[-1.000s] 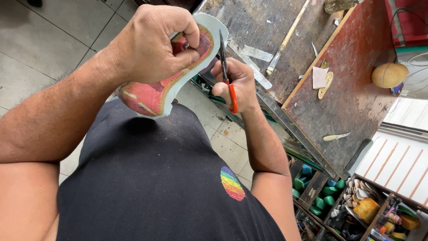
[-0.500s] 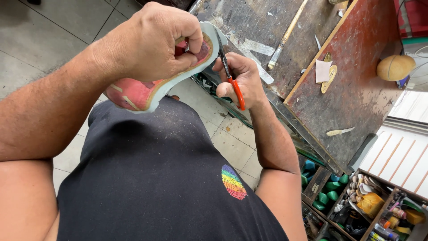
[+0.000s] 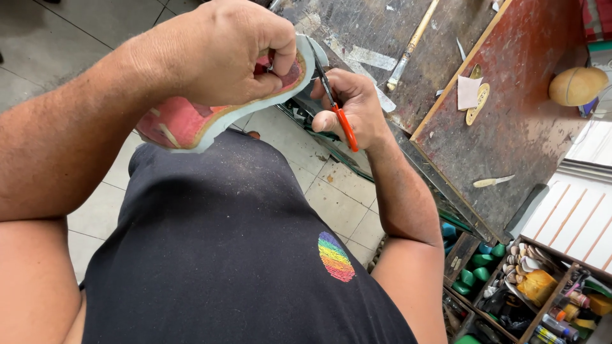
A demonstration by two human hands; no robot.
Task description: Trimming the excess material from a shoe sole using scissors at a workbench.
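A tiled floor (image 3: 331, 204) of pale squares runs under the scene, and nearest the camera the person's black shirt (image 3: 223, 255) fills the lower frame, a small rainbow-coloured print (image 3: 336, 257) on its right side. Just above it, the left hand (image 3: 229, 54) is closed around a shoe sole (image 3: 185, 124), thumb and fingers pinching its upper end; the sole is pinkish red on its face with a pale blue-grey rim, and it hangs tilted in the air in front of the chest, its lower end pointing down to the left. Just to the right, the right hand (image 3: 357, 105) is curled shut around orange-handled scissors (image 3: 338, 111), whose dark blades reach up to the sole's upper edge, where they appear to meet the rim. To the near right stands a wooden compartment tray (image 3: 510, 280) crowded with green caps, small bottles and odd bits. Farther off lies a worn, scratched workbench (image 3: 523, 134), reddish on the right, with a small pale knife-like tool (image 3: 492, 181) on it, a paper scrap (image 3: 468, 92), a long wooden-handled tool (image 3: 411, 41) at the far edge, and a rounded tan object (image 3: 577, 86) at far right.
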